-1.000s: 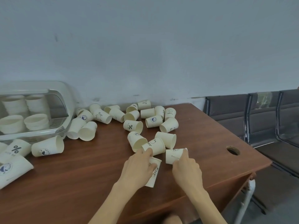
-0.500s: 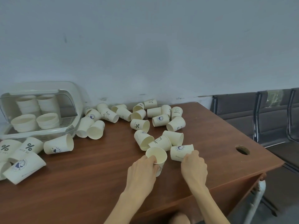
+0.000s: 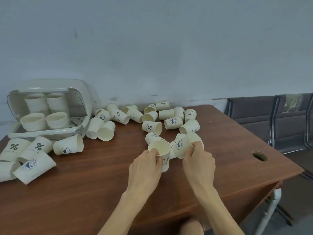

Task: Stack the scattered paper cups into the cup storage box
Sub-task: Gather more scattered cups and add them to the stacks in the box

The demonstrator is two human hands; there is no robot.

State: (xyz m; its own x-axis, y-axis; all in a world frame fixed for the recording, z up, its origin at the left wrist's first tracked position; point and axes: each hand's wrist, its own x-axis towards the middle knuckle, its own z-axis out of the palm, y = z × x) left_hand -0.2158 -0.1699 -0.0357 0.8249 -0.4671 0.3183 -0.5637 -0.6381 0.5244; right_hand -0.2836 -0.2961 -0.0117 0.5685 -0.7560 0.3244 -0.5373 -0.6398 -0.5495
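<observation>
Brown wooden table, round cable hole near right edge; pale blue wall behind; dark chairs at right. Cup storage box open at table's back left, cup stacks inside. Scattered paper cups lie across table. Left hand grips upright cup; right hand pinches tilted cup beside it.

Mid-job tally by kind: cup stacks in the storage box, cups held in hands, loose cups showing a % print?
Cup stacks in storage box: 4
Held cups, one each in left hand and right hand: 2
Loose % print cups: 3
Total: 9
</observation>
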